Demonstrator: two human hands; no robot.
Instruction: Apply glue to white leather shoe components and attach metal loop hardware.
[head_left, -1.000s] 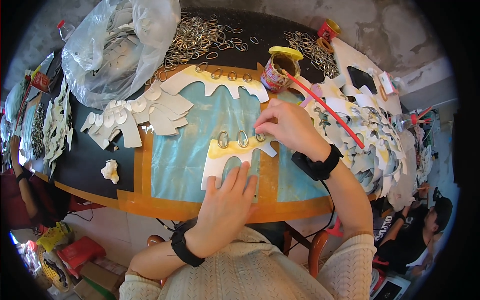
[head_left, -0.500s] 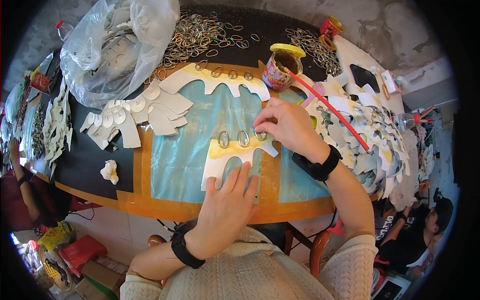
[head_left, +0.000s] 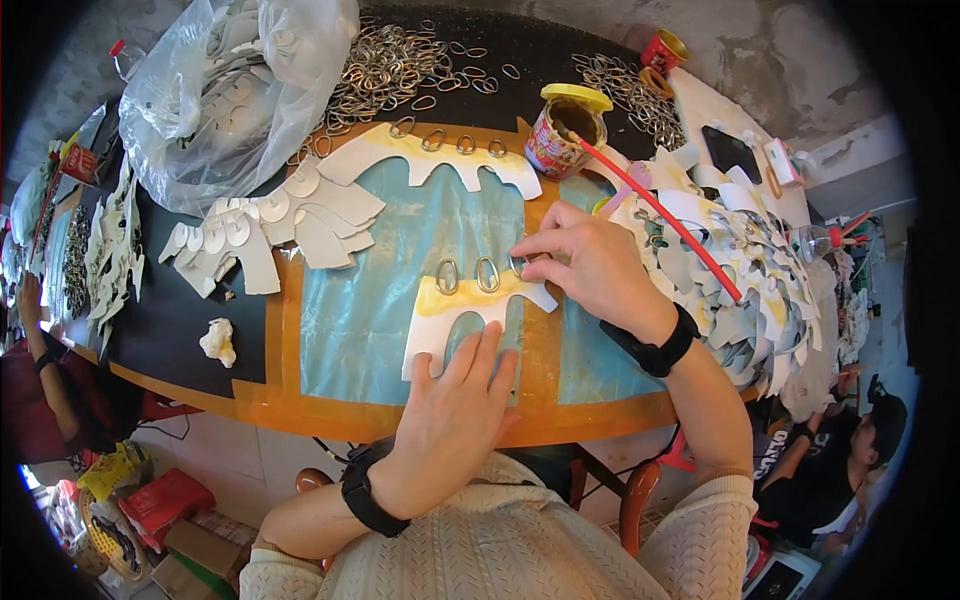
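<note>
On the blue plastic sheet lies a white cut-out piece [head_left: 431, 329] with yellowish glue along its upper edge. Two oval metal rings, a left one [head_left: 447, 276] and a middle one [head_left: 487, 275], rest upon that glued edge. My left hand [head_left: 455, 395] lies flat, its fingers spread over the lower part of the piece. At the piece's right end, my right hand [head_left: 600, 262] pinches a third metal ring [head_left: 518, 266] between thumb and forefinger, partly hidden by the fingers. Farther back, another glued white piece [head_left: 400, 147] carries several rings along its edge.
A glue tin [head_left: 560, 140] with a yellow lid stands behind my right hand; a red stick [head_left: 680, 225] slants out from it. Glued pieces [head_left: 750, 270] heap up at right, bare white pieces [head_left: 325, 215] at left. Loose rings [head_left: 385, 75] pile at the back, beside a plastic bag [head_left: 180, 110].
My right hand has shifted slightly right and toward me, its fingers spreading somewhat around the third ring. My left hand and the white piece stay practically where they were.
</note>
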